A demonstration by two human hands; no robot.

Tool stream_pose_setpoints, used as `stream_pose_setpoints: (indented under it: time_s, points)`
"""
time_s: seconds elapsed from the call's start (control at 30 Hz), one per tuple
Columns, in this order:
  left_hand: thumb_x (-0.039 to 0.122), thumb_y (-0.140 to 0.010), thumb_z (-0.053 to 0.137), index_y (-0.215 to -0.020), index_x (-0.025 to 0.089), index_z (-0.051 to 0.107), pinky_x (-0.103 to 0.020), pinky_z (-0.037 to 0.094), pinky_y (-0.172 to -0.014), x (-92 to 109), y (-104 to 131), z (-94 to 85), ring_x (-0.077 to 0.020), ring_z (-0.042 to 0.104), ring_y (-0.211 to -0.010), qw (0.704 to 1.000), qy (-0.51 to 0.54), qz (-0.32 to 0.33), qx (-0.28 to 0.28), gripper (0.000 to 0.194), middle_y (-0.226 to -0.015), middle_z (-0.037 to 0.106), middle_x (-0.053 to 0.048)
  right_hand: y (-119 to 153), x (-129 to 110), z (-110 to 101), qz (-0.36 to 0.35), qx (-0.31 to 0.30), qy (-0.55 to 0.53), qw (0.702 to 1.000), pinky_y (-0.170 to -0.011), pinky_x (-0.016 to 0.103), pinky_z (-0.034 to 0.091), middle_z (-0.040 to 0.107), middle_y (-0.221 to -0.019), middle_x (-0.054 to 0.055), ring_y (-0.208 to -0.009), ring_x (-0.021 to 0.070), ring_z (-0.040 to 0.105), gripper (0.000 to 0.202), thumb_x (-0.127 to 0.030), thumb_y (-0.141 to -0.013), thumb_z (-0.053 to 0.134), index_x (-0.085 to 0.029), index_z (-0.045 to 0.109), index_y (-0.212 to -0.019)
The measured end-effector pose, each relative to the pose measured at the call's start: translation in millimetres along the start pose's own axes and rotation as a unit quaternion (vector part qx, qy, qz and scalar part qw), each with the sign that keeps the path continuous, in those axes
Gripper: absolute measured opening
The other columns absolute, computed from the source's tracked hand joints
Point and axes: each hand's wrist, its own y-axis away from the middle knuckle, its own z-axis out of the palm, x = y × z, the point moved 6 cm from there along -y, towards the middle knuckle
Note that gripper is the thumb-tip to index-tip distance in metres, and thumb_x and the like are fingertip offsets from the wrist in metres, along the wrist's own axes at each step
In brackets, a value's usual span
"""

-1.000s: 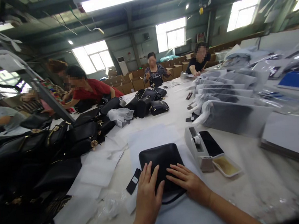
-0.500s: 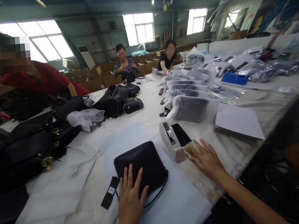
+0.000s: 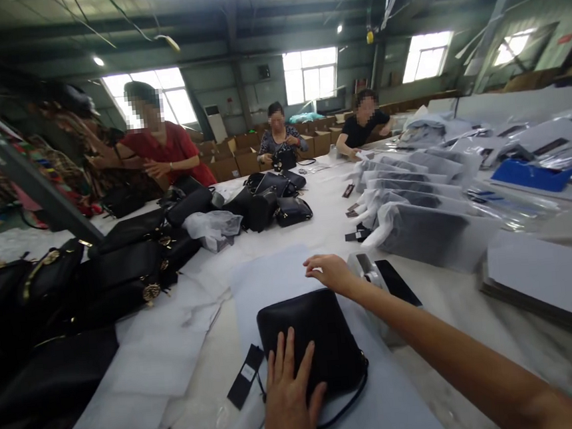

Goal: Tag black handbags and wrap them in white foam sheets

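My left hand (image 3: 292,387) lies flat with spread fingers on a black handbag (image 3: 309,339). The bag rests on white paper sheets (image 3: 271,269), its thin strap curving along the near right side. A black hang tag (image 3: 246,376) with a white label sticks out at its left. Just beyond the bag's far edge, over the paper, is my right hand (image 3: 332,274), fingers curled inward; what they hold, if anything, is hidden. My right forearm passes in front of the white tape dispenser (image 3: 365,265), beside which lies a black phone (image 3: 396,281).
Black bags (image 3: 124,262) crowd the left side. Bags in white wrapping (image 3: 427,229) stand in a row at the right, near a stack of white boards (image 3: 547,278) and a blue tray (image 3: 533,174). Several people work across the table; one wears a red top (image 3: 180,147).
My right hand has left the yellowish pad beside the tape dispenser and moved left to the bag's far edge, its fingers now curled. My left hand stays on the bag. The view has turned left.
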Motion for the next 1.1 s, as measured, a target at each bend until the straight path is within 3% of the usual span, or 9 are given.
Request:
stream_pose_setpoints:
  time_s: [0.07, 0.17, 0.27, 0.37, 0.5, 0.6, 0.83, 0.9, 1.1]
  points:
    - [0.019, -0.081, 0.063, -0.148, 0.032, 0.033, -0.055, 0.045, -0.103, -1, 1, 3.0, -0.0364, 0.03, -0.142, 1.0, 0.003, 0.0, 0.002, 0.075, -0.16, 0.022, -0.01, -36, 9, 32, -0.006, -0.045, 0.021, 0.999, -0.099, 0.03, 0.046, 0.066, -0.126, 0.002, -0.115, 0.0202, 0.061, 0.023, -0.023, -0.093, 0.053, -0.025, 0.073, -0.103]
    - [0.018, -0.076, 0.067, -0.147, 0.033, 0.037, -0.057, 0.044, -0.103, -4, 3, 10.9, -0.0374, 0.031, -0.142, 1.0, 0.012, -0.013, 0.023, 0.078, -0.16, 0.022, -0.01, -66, 28, 74, 0.015, -0.097, 0.065, 0.993, -0.108, 0.042, 0.038, 0.048, -0.146, 0.012, -0.136, 0.03, 0.041, 0.039, -0.029, -0.089, 0.06, -0.019, 0.062, -0.126]
    - [0.027, -0.076, 0.069, -0.145, 0.032, 0.04, -0.058, 0.045, -0.101, -8, 6, 20.7, -0.0389, 0.035, -0.139, 0.999, 0.022, -0.011, 0.047, 0.075, -0.158, 0.026, -0.01, -73, 47, 103, 0.04, -0.128, 0.102, 0.986, -0.111, 0.055, 0.03, 0.033, -0.154, 0.019, -0.142, 0.0362, 0.027, 0.055, -0.039, -0.089, 0.061, -0.014, 0.051, -0.137]
    - [0.035, -0.077, 0.069, -0.144, 0.033, 0.043, -0.058, 0.046, -0.1, -12, 7, 29.7, -0.0392, 0.037, -0.138, 0.998, 0.017, 0.0, 0.06, 0.072, -0.154, 0.035, -0.012, -73, 57, 117, 0.033, -0.135, 0.122, 0.983, -0.111, 0.059, 0.027, 0.036, -0.152, 0.014, -0.14, 0.0339, 0.031, 0.049, -0.04, -0.092, 0.059, -0.016, 0.051, -0.134]
    - [0.037, -0.074, 0.072, -0.141, 0.035, 0.046, -0.057, 0.047, -0.098, -16, 9, 39.2, -0.0387, 0.041, -0.136, 0.998, -0.001, 0.001, 0.065, 0.071, -0.149, 0.044, -0.012, -76, 58, 118, 0.009, -0.12, 0.13, 0.984, -0.106, 0.055, 0.037, 0.052, -0.138, 0.01, -0.127, 0.0282, 0.048, 0.033, -0.034, -0.093, 0.059, -0.018, 0.059, -0.122]
    - [0.038, -0.075, 0.071, -0.14, 0.036, 0.047, -0.057, 0.047, -0.098, -17, 10, 43.1, -0.0389, 0.042, -0.135, 0.998, -0.009, -0.001, 0.069, 0.07, -0.148, 0.046, -0.011, -79, 54, 109, 0.003, -0.098, 0.131, 0.986, -0.104, 0.052, 0.04, 0.058, -0.129, 0.009, -0.121, 0.026, 0.052, 0.027, -0.034, -0.093, 0.06, -0.017, 0.063, -0.114]
    - [0.044, -0.074, 0.071, -0.141, 0.034, 0.046, -0.057, 0.047, -0.098, -15, 10, 41.8, -0.039, 0.042, -0.135, 0.997, -0.006, -0.001, 0.081, 0.072, -0.15, 0.044, -0.012, -75, 40, 82, 0.004, -0.049, 0.122, 0.991, -0.111, 0.051, 0.024, 0.064, -0.125, 0.006, -0.122, 0.0247, 0.051, 0.003, -0.024, -0.083, 0.069, -0.021, 0.068, -0.083]
    - [0.043, -0.073, 0.072, -0.141, 0.034, 0.046, -0.057, 0.047, -0.098, -15, 10, 41.1, -0.039, 0.042, -0.135, 0.997, -0.008, -0.001, 0.082, 0.073, -0.15, 0.042, -0.012, -74, 37, 78, 0.001, -0.049, 0.119, 0.992, -0.111, 0.051, 0.022, 0.066, -0.12, 0.005, -0.12, 0.0249, 0.052, 0.006, -0.023, -0.079, 0.072, -0.022, 0.067, -0.076]
    - [0.042, -0.074, 0.072, -0.141, 0.035, 0.047, -0.056, 0.049, -0.097, -15, 10, 42.6, -0.0383, 0.045, -0.133, 0.995, -0.023, 0.004, 0.092, 0.072, -0.146, 0.047, -0.013, -72, 31, 69, -0.009, -0.051, 0.112, 0.992, -0.112, 0.052, 0.018, 0.073, -0.09, 0.005, -0.1, 0.0238, 0.064, 0.01, -0.025, -0.076, 0.075, -0.022, 0.066, -0.077]
